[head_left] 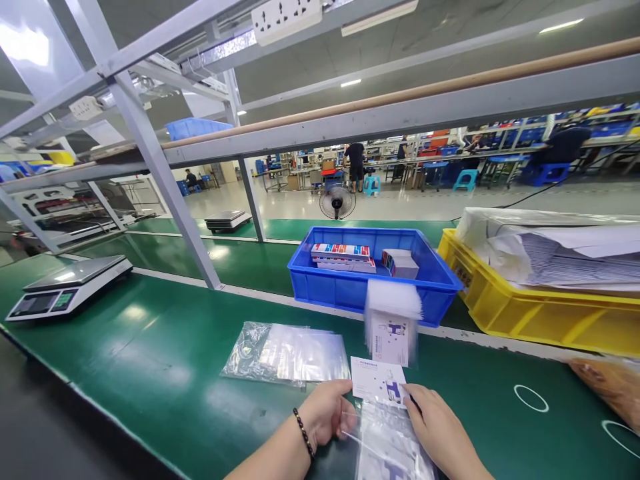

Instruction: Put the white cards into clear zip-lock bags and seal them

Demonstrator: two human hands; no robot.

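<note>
A white printed card (376, 379) with a purple figure lies in front of me, its lower edge at the mouth of a clear plastic bag (387, 427). My right hand (434, 421) is closed on the card's right edge. My left hand (331, 412), a beaded bracelet on its wrist, has its fingers curled at the bag's left edge, with its thumb by the card's left side. Another printed card shows through the lower part of the plastic. Beyond stands a stack of bagged cards (393, 327), against the blue bin. To the left lies a pile of clear bags (307, 353).
The blue bin (327, 288) holds small printed boxes (345, 257). At right, a yellow bin (545, 320) is piled with white sheets and plastic. A scale (70, 283) sits at left, with a metal frame post (165, 167) rising near it. Brown material (607, 387) lies at the right edge.
</note>
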